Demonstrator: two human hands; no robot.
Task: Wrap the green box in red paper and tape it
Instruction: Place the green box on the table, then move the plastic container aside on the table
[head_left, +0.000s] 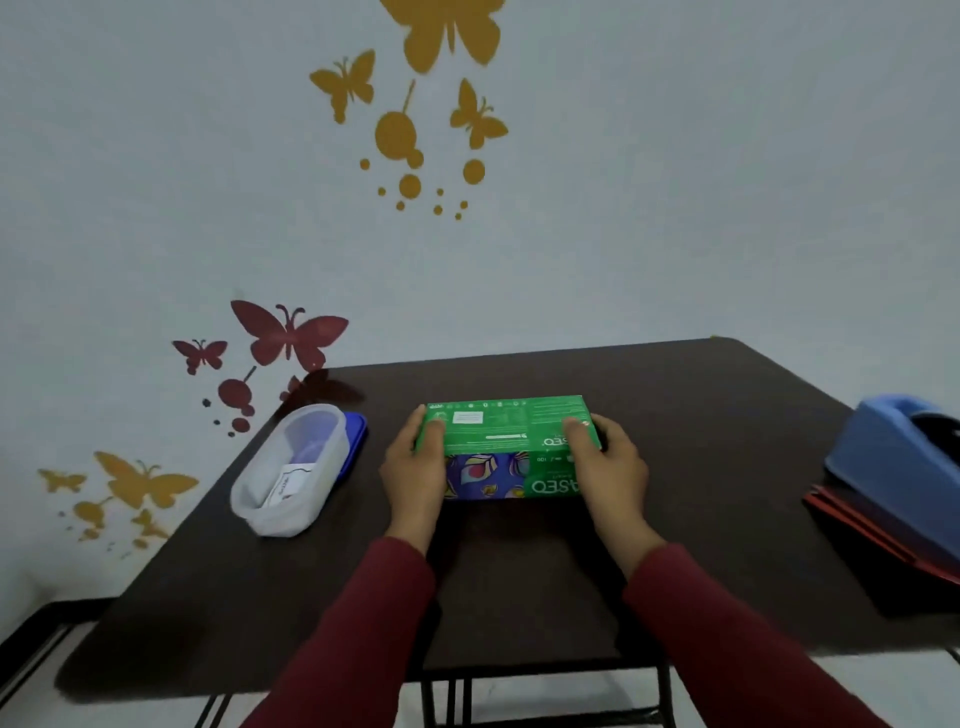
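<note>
The green box (506, 431) lies flat in the middle of the dark table (519, 582), its near side printed with a purple pattern and white letters. My left hand (415, 467) grips its left end, thumb on top. My right hand (608, 462) grips its right end the same way. Red paper (872, 530) lies at the table's right edge, mostly hidden under a blue tape dispenser (898, 457).
A clear plastic container (291, 467) with a small card inside sits on a blue lid (356, 441) at the left of the table. The wall with butterfly stickers stands right behind the table's far edge.
</note>
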